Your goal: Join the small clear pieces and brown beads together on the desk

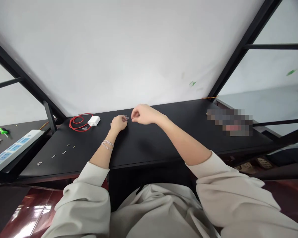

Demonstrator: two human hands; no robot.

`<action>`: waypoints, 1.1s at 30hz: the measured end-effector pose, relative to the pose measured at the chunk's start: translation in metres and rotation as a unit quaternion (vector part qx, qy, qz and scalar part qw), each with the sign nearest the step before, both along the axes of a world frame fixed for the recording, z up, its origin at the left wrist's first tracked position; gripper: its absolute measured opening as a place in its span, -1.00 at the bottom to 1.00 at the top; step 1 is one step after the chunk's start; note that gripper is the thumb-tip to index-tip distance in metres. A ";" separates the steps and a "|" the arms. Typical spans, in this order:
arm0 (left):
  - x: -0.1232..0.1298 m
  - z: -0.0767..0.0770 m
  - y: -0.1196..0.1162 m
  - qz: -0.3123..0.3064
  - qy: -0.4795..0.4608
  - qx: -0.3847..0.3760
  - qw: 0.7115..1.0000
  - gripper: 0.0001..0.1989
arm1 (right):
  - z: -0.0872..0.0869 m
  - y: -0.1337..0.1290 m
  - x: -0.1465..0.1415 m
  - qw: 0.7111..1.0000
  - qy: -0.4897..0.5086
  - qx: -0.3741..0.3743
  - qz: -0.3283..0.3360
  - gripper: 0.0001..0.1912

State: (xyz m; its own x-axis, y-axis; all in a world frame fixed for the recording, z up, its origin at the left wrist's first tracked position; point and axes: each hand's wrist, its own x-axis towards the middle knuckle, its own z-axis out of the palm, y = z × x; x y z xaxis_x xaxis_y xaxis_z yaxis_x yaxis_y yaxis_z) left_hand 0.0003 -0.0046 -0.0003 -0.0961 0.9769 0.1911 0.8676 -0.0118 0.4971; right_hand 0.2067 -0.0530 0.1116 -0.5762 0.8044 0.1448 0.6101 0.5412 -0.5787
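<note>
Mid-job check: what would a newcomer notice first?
Probably the red cable, coiled on the left of the black tabletop beside a white block. Then the left hand and right hand, close together near small clear pieces toward the back edge. The white power strip at far left stands out.

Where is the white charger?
In the head view, the white charger sits left on the table, beside the red cable, left of the left hand.
</note>
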 end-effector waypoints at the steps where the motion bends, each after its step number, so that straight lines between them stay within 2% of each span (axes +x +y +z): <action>1: 0.001 0.001 0.001 0.001 0.006 -0.007 1.000 -0.87 | -0.019 0.020 0.003 0.999 0.005 0.009 -0.042 -0.92; 3: 0.001 0.001 0.004 0.003 0.017 -0.012 1.000 -0.79 | -0.057 0.049 0.009 0.994 0.030 0.029 -0.106 -0.90; 5: 0.000 -0.001 0.005 0.006 0.028 -0.008 1.000 -0.73 | -0.089 0.064 0.012 0.987 0.074 0.038 -0.136 -0.90; 8: -0.001 -0.004 0.007 0.008 0.048 -0.016 0.999 -0.71 | -0.115 0.069 0.017 0.980 0.118 0.022 -0.161 -0.91; 10: -0.001 -0.005 0.007 0.006 0.054 -0.020 0.998 -0.72 | -0.120 0.071 0.022 0.972 0.148 0.017 -0.179 -0.90; 15: 0.000 -0.005 0.006 0.008 0.054 -0.013 0.998 -0.75 | -0.116 0.078 0.039 0.940 0.235 -0.052 -0.242 -0.89; 17: 0.001 -0.006 0.005 0.012 0.059 -0.007 0.998 -0.78 | -0.116 0.081 0.043 0.934 0.248 -0.042 -0.255 -0.89; 22: 0.003 -0.006 0.007 -0.041 0.058 -0.005 0.997 -0.86 | -0.120 0.080 0.039 0.956 0.179 0.014 -0.232 -0.88; 27: 0.004 -0.006 0.006 -0.068 0.053 -0.004 0.996 -0.85 | -0.127 0.075 0.028 0.970 0.153 -0.011 -0.187 -0.88; 33: 0.004 -0.008 0.007 -0.084 0.053 0.010 0.995 -0.85 | -0.128 0.074 0.023 0.969 0.157 -0.029 -0.187 -0.85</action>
State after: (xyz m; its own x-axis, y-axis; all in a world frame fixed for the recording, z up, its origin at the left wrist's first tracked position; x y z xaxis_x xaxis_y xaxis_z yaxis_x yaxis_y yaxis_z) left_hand 0.0040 0.0021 -0.0078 0.0898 0.9736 0.2101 0.9004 -0.1695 0.4007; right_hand 0.2302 0.0213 -0.0165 -0.1778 0.9606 0.2135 0.5455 0.2768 -0.7911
